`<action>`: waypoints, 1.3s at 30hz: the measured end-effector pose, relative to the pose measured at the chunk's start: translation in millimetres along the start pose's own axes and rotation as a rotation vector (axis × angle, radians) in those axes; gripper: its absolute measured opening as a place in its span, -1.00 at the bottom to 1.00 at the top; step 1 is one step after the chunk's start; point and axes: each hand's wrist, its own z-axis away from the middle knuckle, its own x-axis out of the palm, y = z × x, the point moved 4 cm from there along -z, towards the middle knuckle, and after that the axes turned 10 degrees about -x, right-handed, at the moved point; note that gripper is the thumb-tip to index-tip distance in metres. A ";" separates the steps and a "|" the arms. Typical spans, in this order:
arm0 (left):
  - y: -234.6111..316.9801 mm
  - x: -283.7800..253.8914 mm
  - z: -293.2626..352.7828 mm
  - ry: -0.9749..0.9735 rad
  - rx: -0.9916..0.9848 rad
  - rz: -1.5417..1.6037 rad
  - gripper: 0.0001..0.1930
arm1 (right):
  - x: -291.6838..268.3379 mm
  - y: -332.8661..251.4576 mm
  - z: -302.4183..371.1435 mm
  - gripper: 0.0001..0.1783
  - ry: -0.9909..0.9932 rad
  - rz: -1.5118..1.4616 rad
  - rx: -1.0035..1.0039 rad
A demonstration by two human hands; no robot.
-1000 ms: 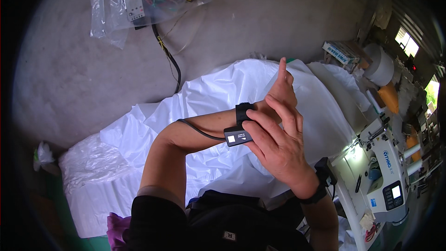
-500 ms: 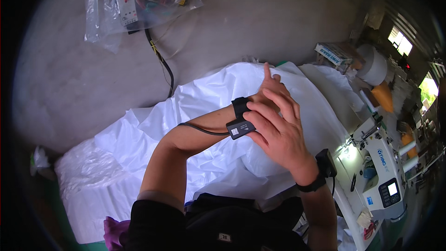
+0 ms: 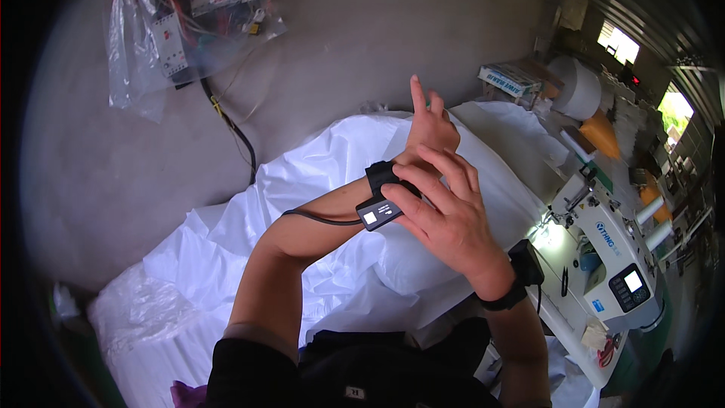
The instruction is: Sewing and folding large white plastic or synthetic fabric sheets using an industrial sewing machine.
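My left forearm crosses in front of me, and a black box-shaped device point(image 3: 377, 213) is strapped to its wrist, a cable running back along the arm. My left hand point(image 3: 433, 130) is empty, its index finger stretched up and the other fingers loosely bent apart. Over that wrist lies my right hand point(image 3: 455, 219), its fingertips gripping the device's edge near the strap. Another black device point(image 3: 524, 268) sits on my right wrist. Beneath both arms spreads white sheet fabric point(image 3: 332, 159), heaped and wrinkled.
At the right stands a white sewing machine point(image 3: 615, 257) with a lit needle area, and small scissors point(image 3: 606, 351) on its table. A clear plastic bag of electrical parts point(image 3: 170, 41) hangs on the grey wall. Behind are a carton point(image 3: 510, 79) and a white roll point(image 3: 575, 87).
The view has shifted, so the wall bag and sewing machine sit further left. My left hand has tilted up at the wrist, its index finger higher. My right fingers stay at the wrist device.
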 end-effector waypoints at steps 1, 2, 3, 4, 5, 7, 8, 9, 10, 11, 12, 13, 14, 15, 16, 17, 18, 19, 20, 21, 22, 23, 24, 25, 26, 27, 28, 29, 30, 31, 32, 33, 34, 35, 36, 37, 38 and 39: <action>2.8 -3.3 -3.1 0.009 0.008 -0.015 -0.78 | -3.4 -0.2 1.7 -0.55 0.004 0.016 0.004; 5.9 -9.2 -6.4 0.083 0.020 -0.002 -0.76 | -6.6 0.5 3.9 -0.55 0.009 0.018 0.047; 9.4 -15.0 -9.7 0.158 0.032 0.012 -0.74 | -9.6 1.6 5.9 -0.54 0.011 0.027 0.084; 13.5 -18.4 -13.7 0.173 0.039 0.010 -0.74 | -13.1 1.3 7.7 -0.54 0.020 0.035 0.092; 18.4 -22.7 -17.6 0.213 0.050 -0.011 -0.72 | -16.8 1.3 9.0 -0.53 0.046 0.063 0.099; 26.6 -34.4 -22.1 0.388 0.048 0.040 -0.81 | -24.6 1.4 11.8 -0.52 0.069 0.112 0.123; 31.3 -36.3 -25.1 0.380 0.058 0.021 -0.81 | -28.7 1.4 12.9 -0.52 0.072 0.122 0.126; 36.1 -43.0 -26.7 0.475 0.071 0.057 -0.81 | -33.4 1.0 14.1 -0.49 0.066 0.134 0.133; 40.6 -49.6 -27.4 0.568 0.085 0.094 -0.80 | -38.4 0.7 15.4 -0.47 0.061 0.146 0.140; 45.0 -52.8 -28.3 0.574 0.091 0.095 -0.80 | -43.6 0.5 16.6 -0.47 0.064 0.152 0.144; 50.6 -54.8 -29.1 0.542 0.123 0.054 -0.75 | -48.3 0.9 18.4 -0.45 0.053 0.131 0.168; 55.4 -56.9 -28.6 0.512 0.169 0.059 -0.72 | -51.0 2.2 20.1 -0.42 0.021 0.112 0.200; 58.3 -60.0 -28.1 0.513 0.159 0.013 -0.69 | -55.3 2.1 21.5 -0.42 0.044 0.114 0.194; 62.0 -63.6 -26.5 0.519 0.185 0.004 -0.68 | -58.3 1.2 23.3 -0.41 0.036 0.119 0.172; 64.5 -68.5 -24.5 0.558 0.203 0.017 -0.68 | -59.7 1.4 25.3 -0.40 0.010 0.118 0.163; 66.6 -70.6 -24.4 0.528 0.215 -0.006 -0.68 | -62.3 1.0 27.8 -0.40 0.030 0.129 0.153; 68.0 -77.1 -22.4 0.622 0.210 -0.005 -0.74 | -64.2 0.9 30.6 -0.41 0.046 0.126 0.145; 69.0 -83.3 -20.3 0.710 0.215 0.020 -0.79 | -65.8 0.7 33.1 -0.43 0.069 0.119 0.131; 70.7 -86.6 -20.7 0.720 0.207 0.000 -0.79 | -66.4 1.3 36.2 -0.43 0.059 0.128 0.140; 74.8 -88.9 -21.4 0.706 0.260 -0.031 -0.79 | -68.7 1.3 38.9 -0.42 0.094 0.139 0.130; 79.1 -90.8 -21.9 0.693 0.313 -0.064 -0.79 | -71.7 1.0 41.8 -0.42 0.139 0.150 0.118; 81.3 -93.9 -22.7 0.699 0.316 -0.064 -0.79 | -72.8 1.0 44.1 -0.42 0.130 0.158 0.120; 84.7 -96.3 -23.3 0.697 0.347 -0.082 -0.78 | -75.0 0.7 46.3 -0.42 0.139 0.183 0.119; 87.9 -98.3 -23.7 0.695 0.379 -0.099 -0.78 | -77.2 0.5 48.2 -0.42 0.149 0.209 0.122; 89.8 -100.6 -24.0 0.701 0.383 -0.098 -0.78 | -78.8 0.2 49.5 -0.42 0.150 0.216 0.121; 91.7 -103.0 -23.8 0.725 0.383 -0.111 -0.77 | -80.7 -0.2 50.8 -0.42 0.163 0.225 0.118; 93.3 -105.1 -23.5 0.749 0.383 -0.122 -0.77 | -82.4 -0.7 51.7 -0.41 0.176 0.232 0.114; 94.8 -106.5 -23.5 0.753 0.386 -0.121 -0.77 | -83.3 -0.9 52.6 -0.41 0.175 0.237 0.116; 96.2 -107.7 -23.0 0.766 0.393 -0.122 -0.76 | -84.2 -1.3 53.5 -0.42 0.184 0.242 0.114; 97.5 -108.5 -22.4 0.779 0.400 -0.124 -0.76 | -84.9 -1.5 54.3 -0.42 0.195 0.248 0.113; 98.6 -108.7 -22.2 0.782 0.402 -0.123 -0.76 | -85.0 -1.7 55.2 -0.42 0.193 0.251 0.112; 99.7 -108.6 -21.7 0.794 0.401 -0.130 -0.76 | -85.1 -1.9 56.1 -0.42 0.198 0.250 0.115; 100.8 -108.0 -21.1 0.804 0.401 -0.136 -0.76 | -85.2 -2.0 57.2 -0.42 0.203 0.248 0.119; 101.8 -106.8 -20.6 0.806 0.404 -0.133 -0.76 | -85.2 -2.3 58.5 -0.42 0.202 0.251 0.122; 102.7 -105.3 -20.1 0.817 0.400 -0.146 -0.76 | -84.8 -2.2 59.6 -0.42 0.194 0.240 0.131; 103.6 -103.6 -19.6 0.828 0.395 -0.160 -0.76 | -84.4 -2.2 60.8 -0.41 0.186 0.228 0.140; 104.2 -101.7 -19.3 0.828 0.397 -0.158 -0.76 | -84.2 -2.6 61.8 -0.41 0.185 0.229 0.142; 105.1 -98.7 -19.4 0.794 0.418 -0.151 -0.76 | -83.3 -2.8 62.6 -0.41 0.176 0.230 0.145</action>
